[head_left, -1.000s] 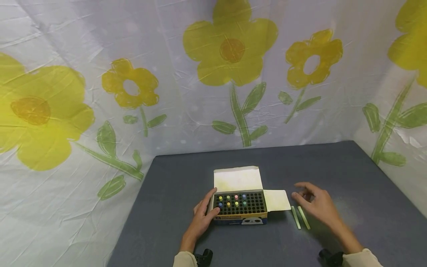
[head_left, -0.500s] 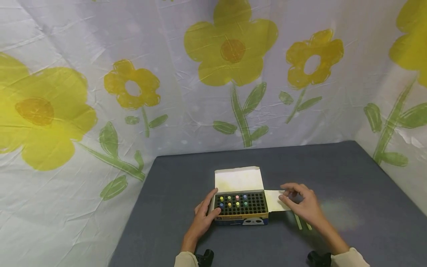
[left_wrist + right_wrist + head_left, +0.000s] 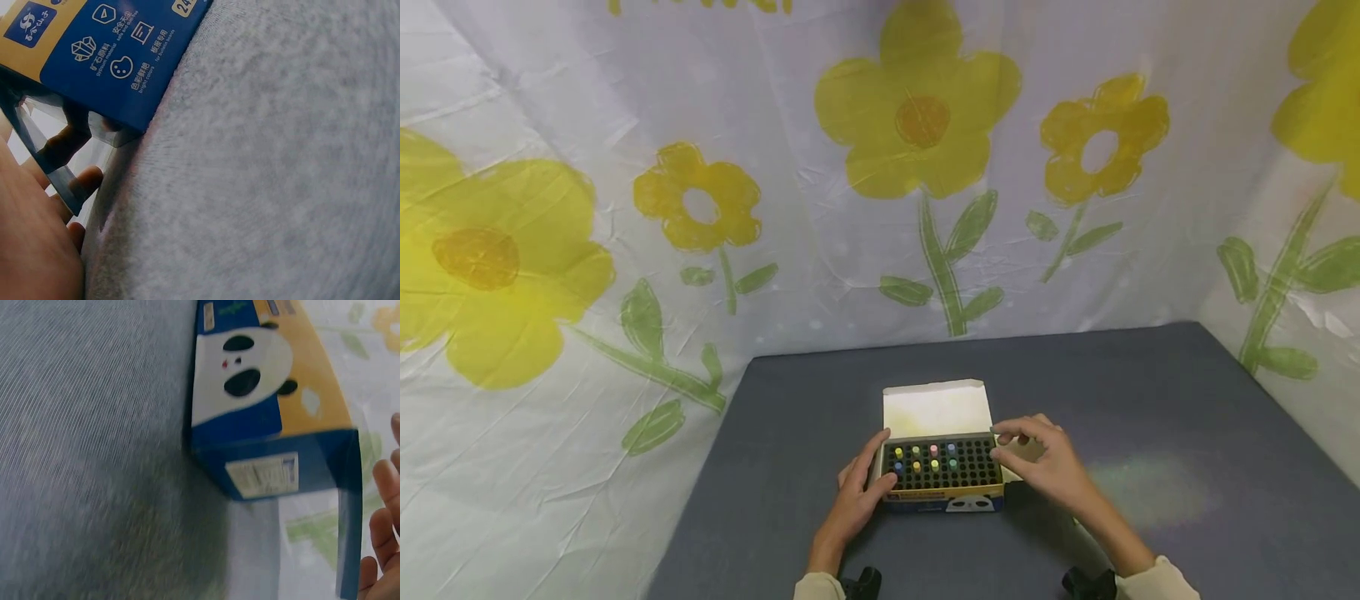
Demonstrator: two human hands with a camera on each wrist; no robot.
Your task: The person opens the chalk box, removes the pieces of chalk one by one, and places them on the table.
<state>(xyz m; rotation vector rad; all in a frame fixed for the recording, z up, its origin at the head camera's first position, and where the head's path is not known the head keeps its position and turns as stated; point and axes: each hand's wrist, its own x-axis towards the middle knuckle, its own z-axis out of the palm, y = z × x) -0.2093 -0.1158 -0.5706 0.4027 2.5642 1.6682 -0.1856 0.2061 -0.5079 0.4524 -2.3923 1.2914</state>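
A blue and yellow chalk box (image 3: 942,503) stands on the table, its black holder of round holes facing up. Several coloured chalk sticks poke out of the holder's left half, among them a pink stick (image 3: 934,450). My left hand (image 3: 852,500) grips the box's left end, thumb at the front edge and index finger at the back corner. My right hand (image 3: 1051,463) is over the right end flap (image 3: 1011,476), thumb and index fingertips apart at the box's right edge, nothing visible between them. In the right wrist view, its fingers (image 3: 387,487) are beside the hanging flap.
The box's white lid (image 3: 936,410) stands folded back behind it. Two pale green chalk sticks on the dark grey table (image 3: 820,400) are mostly hidden under my right arm. A flower-printed curtain (image 3: 820,275) hangs behind the table.
My right hand has moved left from above the two loose chalk sticks, across the side flap, to the box's right end. My left hand has stayed on the box.
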